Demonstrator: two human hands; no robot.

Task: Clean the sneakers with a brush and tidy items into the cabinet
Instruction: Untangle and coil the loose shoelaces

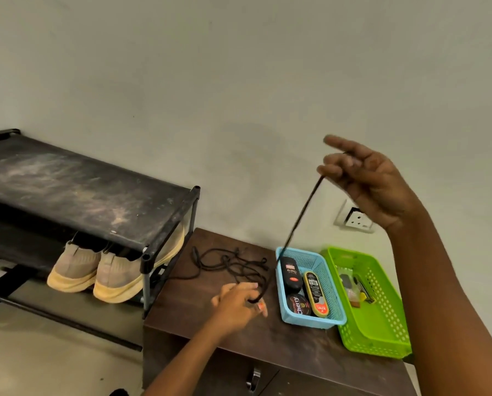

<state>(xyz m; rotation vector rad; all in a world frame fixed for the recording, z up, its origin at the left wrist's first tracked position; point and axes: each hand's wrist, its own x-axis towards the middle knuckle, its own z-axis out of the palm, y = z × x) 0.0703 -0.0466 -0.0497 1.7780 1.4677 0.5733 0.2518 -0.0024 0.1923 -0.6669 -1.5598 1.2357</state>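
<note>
A black shoelace (299,221) is stretched taut between my two hands. My right hand (364,181) is raised in front of the wall and pinches the lace's upper end. My left hand (237,300) is low over the brown cabinet top (267,335) and pinches the lace's lower part. More black lace lies tangled in a pile (233,264) on the cabinet, behind my left hand. A pair of beige sneakers (96,270) with yellowish soles sits on the lower shelf of the black shoe rack (90,195) at the left. No brush is in view.
A blue basket (329,318) on the cabinet holds shoe polish tins and bottles. To its right a green basket (382,335) with small items overhangs the cabinet's right side. A metal handle (253,380) shows on the cabinet front. A wall socket (356,220) sits behind my right wrist.
</note>
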